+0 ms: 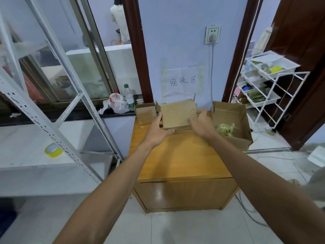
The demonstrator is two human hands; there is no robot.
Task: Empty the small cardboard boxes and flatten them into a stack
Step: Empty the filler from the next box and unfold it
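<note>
The small box (178, 113) sat at the back of the wooden cabinet (181, 155), with its flaps open. The left hand (156, 127) held its left side and the right hand (202, 125) held its right side, both gripping it. If it got tipped too fast, anything still inside could spill off the cabinet, or it could bump the other small box (145, 113) at the cabinet's back left corner

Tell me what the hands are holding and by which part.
Both hold the middle cardboard box: the left hand grips its lower left corner, and the right hand grips its right side.
</note>
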